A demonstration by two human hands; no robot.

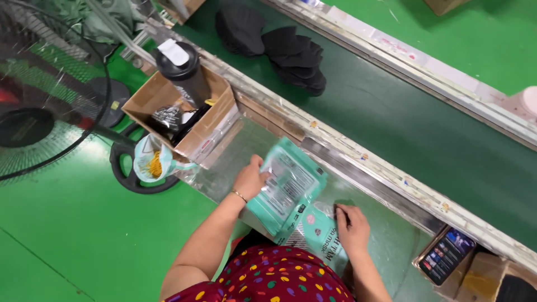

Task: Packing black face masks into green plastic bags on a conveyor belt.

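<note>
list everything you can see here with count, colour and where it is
pouch packets: a stack, teal and white, on the steel worktop
black masks: a pile, on the green conveyor belt
cardboard box: one, brown, left of the worktop
tumbler: one, dark, in the box
phone: one, screen lit, lower right
fan: one, black, far left
left hand: grips the top packet
right hand: flat on a lower packet
</note>
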